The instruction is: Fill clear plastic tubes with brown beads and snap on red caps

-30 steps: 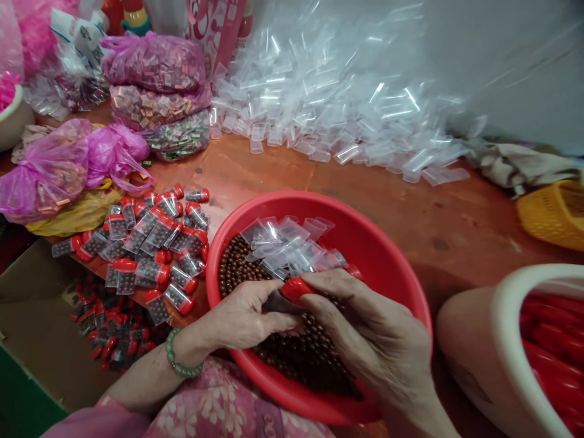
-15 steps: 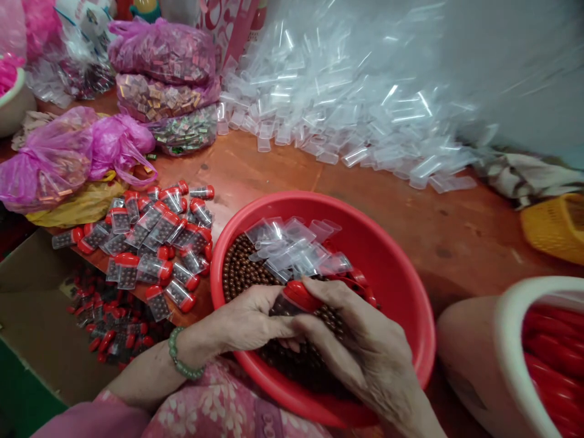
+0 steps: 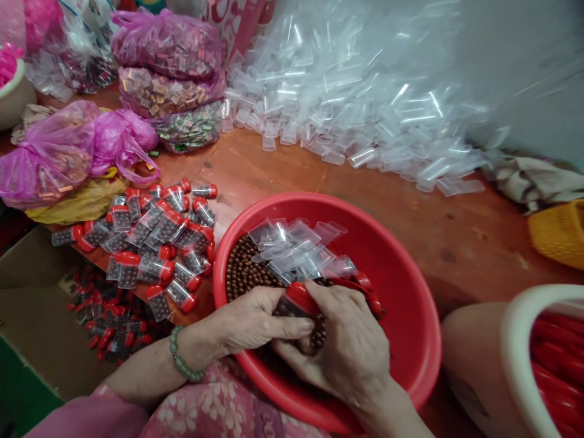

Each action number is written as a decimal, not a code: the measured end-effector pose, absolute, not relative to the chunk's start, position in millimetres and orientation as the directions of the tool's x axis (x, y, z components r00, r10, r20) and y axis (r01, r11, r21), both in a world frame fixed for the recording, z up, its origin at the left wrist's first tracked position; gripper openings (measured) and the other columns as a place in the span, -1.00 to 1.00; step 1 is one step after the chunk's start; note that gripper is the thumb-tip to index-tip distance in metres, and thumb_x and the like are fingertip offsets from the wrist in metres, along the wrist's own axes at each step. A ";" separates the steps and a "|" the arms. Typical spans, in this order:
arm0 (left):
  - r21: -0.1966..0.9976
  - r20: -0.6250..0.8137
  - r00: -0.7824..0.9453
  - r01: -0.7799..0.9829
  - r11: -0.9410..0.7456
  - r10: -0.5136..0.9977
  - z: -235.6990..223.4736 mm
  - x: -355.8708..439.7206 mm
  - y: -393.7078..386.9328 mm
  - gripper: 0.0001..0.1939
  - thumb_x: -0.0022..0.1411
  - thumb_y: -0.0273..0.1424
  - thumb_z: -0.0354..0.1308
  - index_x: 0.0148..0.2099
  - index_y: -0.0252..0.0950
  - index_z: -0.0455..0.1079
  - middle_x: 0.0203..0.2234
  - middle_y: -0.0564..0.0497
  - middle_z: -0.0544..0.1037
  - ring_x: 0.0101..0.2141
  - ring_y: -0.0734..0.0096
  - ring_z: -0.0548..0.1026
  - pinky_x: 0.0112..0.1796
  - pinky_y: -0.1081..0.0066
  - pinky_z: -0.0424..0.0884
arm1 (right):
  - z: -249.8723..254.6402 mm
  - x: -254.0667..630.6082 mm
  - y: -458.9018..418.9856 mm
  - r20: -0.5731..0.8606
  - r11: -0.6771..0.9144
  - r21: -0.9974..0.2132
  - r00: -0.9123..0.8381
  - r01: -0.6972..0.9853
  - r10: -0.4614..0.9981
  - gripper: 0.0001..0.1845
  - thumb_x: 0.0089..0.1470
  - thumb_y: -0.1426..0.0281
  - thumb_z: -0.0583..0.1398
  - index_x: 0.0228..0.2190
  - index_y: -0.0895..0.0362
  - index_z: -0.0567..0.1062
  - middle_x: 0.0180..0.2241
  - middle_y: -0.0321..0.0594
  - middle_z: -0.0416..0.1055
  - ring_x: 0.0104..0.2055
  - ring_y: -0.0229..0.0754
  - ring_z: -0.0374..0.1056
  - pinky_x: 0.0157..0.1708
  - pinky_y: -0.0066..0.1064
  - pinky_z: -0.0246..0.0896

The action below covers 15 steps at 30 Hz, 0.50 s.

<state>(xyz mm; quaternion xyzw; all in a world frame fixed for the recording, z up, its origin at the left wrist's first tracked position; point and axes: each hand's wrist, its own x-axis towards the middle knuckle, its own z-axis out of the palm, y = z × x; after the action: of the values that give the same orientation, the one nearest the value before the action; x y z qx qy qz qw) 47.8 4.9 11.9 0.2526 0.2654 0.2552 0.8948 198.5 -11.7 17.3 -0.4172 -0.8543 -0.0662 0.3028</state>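
A red basin [image 3: 410,286] on my lap holds brown beads [image 3: 241,274], several empty clear tubes [image 3: 296,246] and a few red caps [image 3: 367,286]. Both hands meet over the beads. My left hand [image 3: 249,322] is closed round a small bead-filled tube [image 3: 285,307]. My right hand [image 3: 349,347] is closed on the same tube and presses its red cap [image 3: 301,297] with thumb and fingers. A green bead bracelet [image 3: 182,362] circles my left wrist.
Several filled red-capped tubes [image 3: 150,237] lie left of the basin, more in a cardboard box [image 3: 31,316] below. Pink bags [image 3: 68,149] sit far left. A heap of empty clear tubes [image 3: 356,103] covers the back. A white tub of red caps [image 3: 547,359] and a yellow basket [image 3: 559,234] stand right.
My right hand slid left and down over the capped tube, closing tighter against my left hand. The view shifted slightly, so the table's things sit a little lower and to the right.
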 end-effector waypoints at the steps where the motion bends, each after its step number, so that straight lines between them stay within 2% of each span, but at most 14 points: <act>1: 0.586 -0.347 0.727 -0.325 0.742 0.592 12.3 47.5 4.8 -0.50 -0.18 -0.05 0.43 -0.48 -0.38 0.35 -0.57 0.09 0.43 -0.51 0.60 0.37 -0.39 0.55 0.31 | 16.9 198.8 -12.2 0.581 0.644 -0.131 -0.469 0.753 0.666 -0.28 -0.02 0.25 0.23 0.13 0.24 0.19 -0.34 -0.07 0.43 -0.38 -0.04 0.40 -0.33 -0.16 0.34; 7: 0.602 -0.337 0.739 -0.307 0.737 0.583 13.5 45.4 5.5 -0.49 -0.18 -0.05 0.43 -0.47 -0.38 0.36 -0.57 0.09 0.43 -0.51 0.61 0.37 -0.40 0.55 0.31 | 14.4 199.0 -15.9 0.604 0.667 -0.106 -0.485 0.737 0.632 -0.25 -0.05 0.25 0.28 0.10 0.34 0.22 -0.34 0.02 0.45 -0.36 -0.01 0.40 -0.30 -0.14 0.34; 9: 0.606 -0.332 0.745 -0.302 0.736 0.578 11.8 45.5 5.1 -0.47 -0.15 0.01 0.39 -0.48 -0.39 0.37 -0.58 0.07 0.43 -0.53 0.60 0.38 -0.41 0.55 0.32 | 13.6 198.4 -16.5 0.604 0.668 -0.103 -0.487 0.737 0.630 -0.24 -0.06 0.27 0.29 0.11 0.35 0.21 -0.33 0.02 0.45 -0.35 -0.02 0.41 -0.29 -0.15 0.34; 13: 0.534 -0.413 0.729 -0.293 0.793 0.547 6.4 49.9 5.0 -0.31 0.01 0.24 0.08 -0.53 -0.38 0.39 -0.68 0.02 0.41 -0.61 0.52 0.39 -0.50 0.49 0.36 | 12.1 196.4 -16.8 0.597 0.660 -0.106 -0.483 0.744 0.641 -0.25 -0.02 0.30 0.25 0.15 0.31 0.17 -0.27 0.03 0.47 -0.31 -0.03 0.43 -0.29 -0.18 0.34; 15: 0.510 -0.474 0.691 -0.289 0.810 0.545 4.6 53.7 6.1 -0.28 0.12 0.23 -0.07 -0.55 -0.37 0.38 -0.73 0.02 0.39 -0.66 0.51 0.36 -0.55 0.47 0.35 | 11.8 195.1 -16.9 0.575 0.630 -0.140 -0.456 0.764 0.680 -0.28 0.02 0.31 0.21 0.16 0.30 0.15 -0.29 0.01 0.47 -0.34 -0.03 0.42 -0.32 -0.19 0.34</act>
<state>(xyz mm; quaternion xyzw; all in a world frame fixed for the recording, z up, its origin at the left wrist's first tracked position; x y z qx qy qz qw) 53.7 6.1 4.6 0.2024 0.3167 0.2325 0.8971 195.1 -16.9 11.8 -0.4244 -0.8504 -0.0693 0.3033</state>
